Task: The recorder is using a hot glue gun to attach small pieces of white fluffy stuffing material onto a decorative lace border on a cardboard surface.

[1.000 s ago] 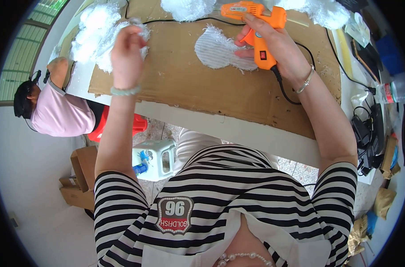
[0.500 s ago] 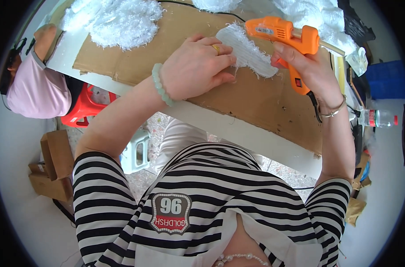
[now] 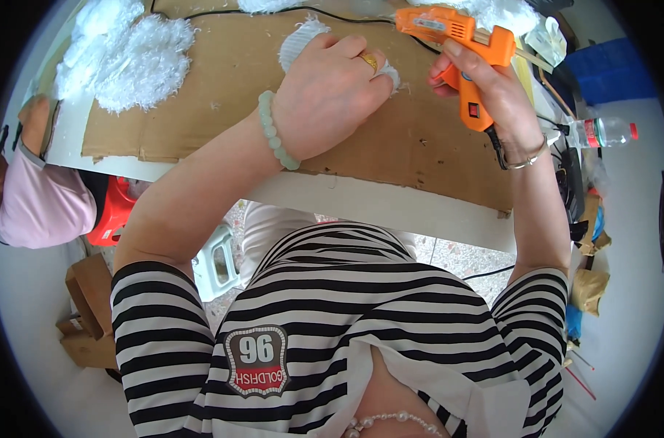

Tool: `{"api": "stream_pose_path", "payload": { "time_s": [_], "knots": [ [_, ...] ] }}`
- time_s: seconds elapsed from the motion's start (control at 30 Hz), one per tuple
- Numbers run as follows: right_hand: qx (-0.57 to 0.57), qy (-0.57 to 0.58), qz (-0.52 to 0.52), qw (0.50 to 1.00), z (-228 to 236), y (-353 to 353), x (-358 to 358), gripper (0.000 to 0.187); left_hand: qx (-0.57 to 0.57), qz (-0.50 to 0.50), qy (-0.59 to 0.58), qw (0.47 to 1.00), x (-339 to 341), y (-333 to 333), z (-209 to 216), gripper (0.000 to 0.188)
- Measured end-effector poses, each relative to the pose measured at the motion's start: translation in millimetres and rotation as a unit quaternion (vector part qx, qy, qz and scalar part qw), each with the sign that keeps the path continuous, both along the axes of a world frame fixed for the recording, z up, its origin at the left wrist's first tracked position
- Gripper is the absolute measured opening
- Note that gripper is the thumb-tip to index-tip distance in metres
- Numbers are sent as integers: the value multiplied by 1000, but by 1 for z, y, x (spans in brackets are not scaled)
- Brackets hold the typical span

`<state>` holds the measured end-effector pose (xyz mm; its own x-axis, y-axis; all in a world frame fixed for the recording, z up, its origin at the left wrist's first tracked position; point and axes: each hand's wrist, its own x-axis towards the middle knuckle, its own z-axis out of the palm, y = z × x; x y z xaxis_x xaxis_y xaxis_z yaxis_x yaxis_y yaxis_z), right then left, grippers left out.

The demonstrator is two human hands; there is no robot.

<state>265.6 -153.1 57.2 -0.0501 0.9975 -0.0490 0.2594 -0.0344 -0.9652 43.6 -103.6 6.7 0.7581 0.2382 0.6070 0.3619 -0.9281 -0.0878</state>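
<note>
My right hand [image 3: 496, 91] grips an orange hot glue gun [image 3: 472, 86] by its handle, fingers at the trigger. Its nozzle points left, and a pale glue stick [image 3: 534, 60] sticks out at the back. My left hand [image 3: 340, 91] is closed over a small piece of white fuzzy fabric [image 3: 301, 44] on the brown cardboard [image 3: 412, 157]. The fabric's ribbed end shows beyond the knuckles and a frayed edge shows past the fingers; my hand hides its middle. The fingertips are out of sight.
White fluffy fabric [image 3: 146, 62] is heaped at the far left, with more [image 3: 492, 14] behind the glue gun. A black cord [image 3: 273, 11] crosses the cardboard's far side. A plastic bottle [image 3: 605, 133] stands out at the right. Another person's pink sleeve [image 3: 43, 197] shows at the left.
My left hand has moved from beside the fabric's end to over its middle, fingers now curled round it. The glue gun is farther from the fabric. The whole view has shifted.
</note>
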Motion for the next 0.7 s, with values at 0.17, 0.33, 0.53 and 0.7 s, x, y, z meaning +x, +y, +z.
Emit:
{"api": "stream_pose_path", "payload": {
  "time_s": [0.17, 0.33, 0.53, 0.7],
  "knots": [
    [5, 56, -9, 998, -15, -1, 4, 32, -11, 25, -44, 999, 8, 7, -8, 7],
    [-3, 132, -25, 991, -31, 1, -1, 33, -107, 68, -63, 990, 6, 13, -13, 6],
    [-11, 147, -32, 989, -32, 5, -11, 33, -138, 76, -54, 986, 7, 9, -10, 7],
    [21, 169, -24, 985, -34, 7, -11, 33, -110, 48, -92, 988, 20, -1, -3, 11]
  ]
}}
